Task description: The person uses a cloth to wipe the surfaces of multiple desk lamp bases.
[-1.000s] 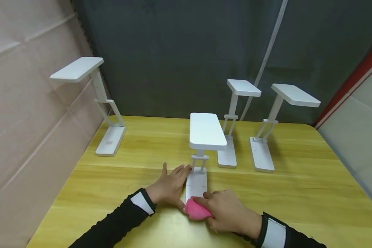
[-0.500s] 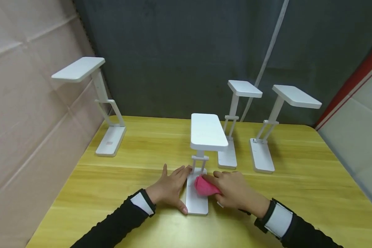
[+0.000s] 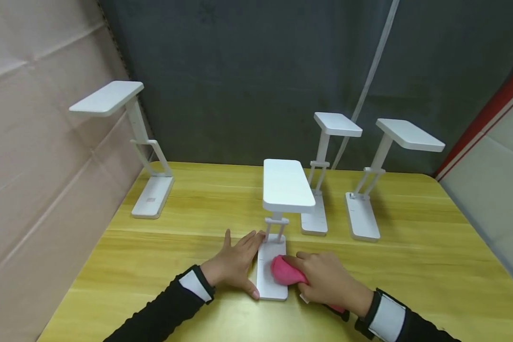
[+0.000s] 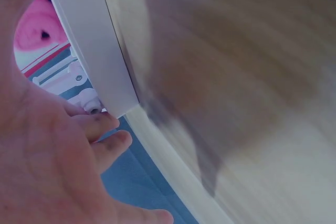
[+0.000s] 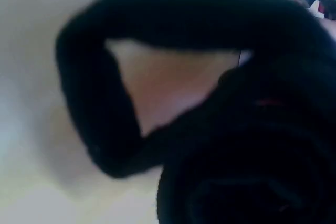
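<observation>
A white folding desk lamp [image 3: 288,185] stands upright at the middle front of the table, its flat head above its base [image 3: 265,280]. My left hand [image 3: 234,264] touches the base's left side with spread fingers, thumb by the near corner. In the left wrist view, fingertips [image 4: 107,121] rest near the far end of the base's side. My right hand [image 3: 329,280] holds a bunched pink cloth [image 3: 287,271], pressed on the right part of the base's top. A dark, blurred strap [image 5: 173,14] fills much of the right wrist view, hiding that hand's work.
Two more white lamps, one [image 3: 337,124] just behind and another [image 3: 410,135] farther right, stand on the wooden table [image 3: 196,194]. A further lamp [image 3: 107,98] stands at the back left. A dark curtain [image 3: 222,80] closes the back; a pale cloth wall [image 3: 42,166] borders the left.
The right hand with the pink cloth has gone from the base's near end to its far part, then slightly back toward me. The left hand stays at the base's side.
</observation>
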`<state>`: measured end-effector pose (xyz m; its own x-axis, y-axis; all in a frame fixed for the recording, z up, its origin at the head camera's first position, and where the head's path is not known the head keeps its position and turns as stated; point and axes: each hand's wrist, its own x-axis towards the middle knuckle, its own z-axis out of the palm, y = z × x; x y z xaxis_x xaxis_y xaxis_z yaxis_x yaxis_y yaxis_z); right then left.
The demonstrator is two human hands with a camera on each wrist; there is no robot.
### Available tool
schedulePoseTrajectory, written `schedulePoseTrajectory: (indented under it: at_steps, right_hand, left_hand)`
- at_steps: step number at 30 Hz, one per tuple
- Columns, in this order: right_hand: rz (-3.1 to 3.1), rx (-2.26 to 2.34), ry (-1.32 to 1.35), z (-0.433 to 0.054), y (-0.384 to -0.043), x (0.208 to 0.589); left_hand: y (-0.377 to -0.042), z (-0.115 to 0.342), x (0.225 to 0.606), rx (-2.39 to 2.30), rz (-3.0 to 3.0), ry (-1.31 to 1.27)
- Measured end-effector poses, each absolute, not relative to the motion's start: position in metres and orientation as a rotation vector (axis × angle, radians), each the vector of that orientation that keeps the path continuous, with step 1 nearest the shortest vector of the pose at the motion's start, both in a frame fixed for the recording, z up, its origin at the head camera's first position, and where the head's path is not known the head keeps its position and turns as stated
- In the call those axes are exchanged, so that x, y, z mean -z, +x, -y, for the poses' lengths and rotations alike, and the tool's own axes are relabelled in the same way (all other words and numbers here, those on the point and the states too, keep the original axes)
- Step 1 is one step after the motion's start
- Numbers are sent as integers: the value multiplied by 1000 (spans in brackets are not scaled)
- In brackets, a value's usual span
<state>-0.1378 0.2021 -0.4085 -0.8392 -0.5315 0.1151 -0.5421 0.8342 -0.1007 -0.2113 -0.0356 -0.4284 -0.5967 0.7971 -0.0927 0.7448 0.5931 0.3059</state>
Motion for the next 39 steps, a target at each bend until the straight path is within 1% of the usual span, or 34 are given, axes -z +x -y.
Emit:
schedulePoseTrajectory:
  at_steps: [7, 13, 18, 21, 23, 25, 28, 31, 34, 39]
  right_hand:
    - [2968, -331, 944, -203, -118, 408]
    - [2967, -359, 1042, -202, -106, 407]
    - [3002, -488, 1209, -204, -105, 399]
    - [3027, -531, 1280, -205, -113, 390]
    - [3026, -487, 1251, -202, -123, 384]
    - [2983, -358, 1149, -197, -135, 384]
    - [2869, -112, 1004, -190, -154, 391]
    - [2748, 60, 919, -183, -165, 400]
    - [2677, 94, 904, -178, -168, 410]
    - [2647, 73, 955, -173, -161, 417]
  left_hand:
    - [-212, 38, 428, -325, -2607, 1273]
    - [-212, 39, 427, -310, -2606, 1254]
    - [-213, 41, 428, -311, -2605, 1257]
    - [-214, 41, 429, -333, -2600, 1258]
    - [-213, 41, 429, -346, -2595, 1254]
    - [-214, 41, 429, -364, -2596, 1249]
    - [-213, 41, 429, -388, -2590, 1248]
    - [-213, 39, 429, -407, -2579, 1257]
    - [-212, 38, 430, -403, -2575, 1264]
    - [-213, 37, 433, -408, -2581, 1252]
